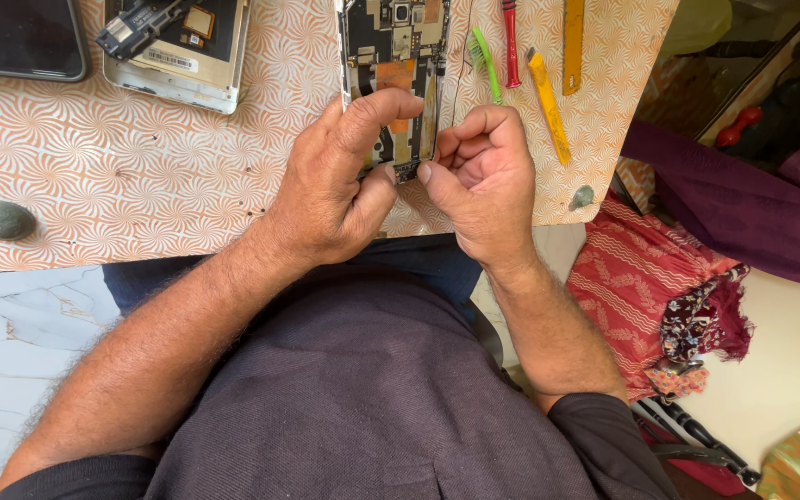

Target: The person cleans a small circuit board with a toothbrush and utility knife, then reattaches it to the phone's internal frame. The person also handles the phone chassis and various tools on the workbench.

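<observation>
1. An opened phone [395, 65] with its back cover off is laid on the bench [141, 167], directly ahead of both hands; its long axis runs straight away from the person, and its near end is reached by the fingertips.
2. The left hand [331, 190] is rested on the near end of the phone, the forefinger stretched over its left side and the thumb curled beneath (whether anything is pinched there cannot be told).
3. The right hand [483, 171] is closed into a loose fist, and a small dark part [406, 170] at the phone's near edge is touched by the thumb tip; a firm grip cannot be confirmed.
4. Both hands are equally near, almost touching each other over that edge.
5. Just beyond the right hand, a green brush [485, 57], a red-handled tool [510, 42] and two yellow pry tools [548, 106] are laid out.
6. Well to the left of the left hand, a second opened device [178, 46] and a dark tablet [16, 37] are seen.
</observation>
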Demonstrator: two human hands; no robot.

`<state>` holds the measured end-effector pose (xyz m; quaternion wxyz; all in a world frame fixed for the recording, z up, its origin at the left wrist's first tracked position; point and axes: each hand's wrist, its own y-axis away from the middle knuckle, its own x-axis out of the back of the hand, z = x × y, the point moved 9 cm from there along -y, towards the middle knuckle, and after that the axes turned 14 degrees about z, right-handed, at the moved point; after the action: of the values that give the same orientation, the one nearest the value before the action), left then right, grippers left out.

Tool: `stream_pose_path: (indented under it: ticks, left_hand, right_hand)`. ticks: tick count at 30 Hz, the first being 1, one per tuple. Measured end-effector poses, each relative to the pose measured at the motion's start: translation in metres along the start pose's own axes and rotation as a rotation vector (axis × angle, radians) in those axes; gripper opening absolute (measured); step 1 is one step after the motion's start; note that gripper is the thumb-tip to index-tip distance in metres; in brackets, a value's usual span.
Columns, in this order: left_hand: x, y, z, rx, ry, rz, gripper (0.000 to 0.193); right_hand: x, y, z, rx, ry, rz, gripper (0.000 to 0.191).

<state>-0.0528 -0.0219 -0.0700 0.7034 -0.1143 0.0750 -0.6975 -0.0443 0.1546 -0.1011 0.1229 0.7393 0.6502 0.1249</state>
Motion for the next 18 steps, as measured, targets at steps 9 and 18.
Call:
stream_pose_path:
  ticks: [9,18]
  left_hand:
    - [-0.0011,0.0004,-0.0016,0.012,0.002,-0.005,0.061]
    - [0.0,-0.0008,-0.0019,0.012,-0.01,0.008,0.057]
  right_hand:
    - [-0.0004,0.0001,-0.0007,0.002,0.014,0.008,0.045]
    - [-0.0009,-0.0009,0.0006,-0.014,-0.017,-0.002,0.043]
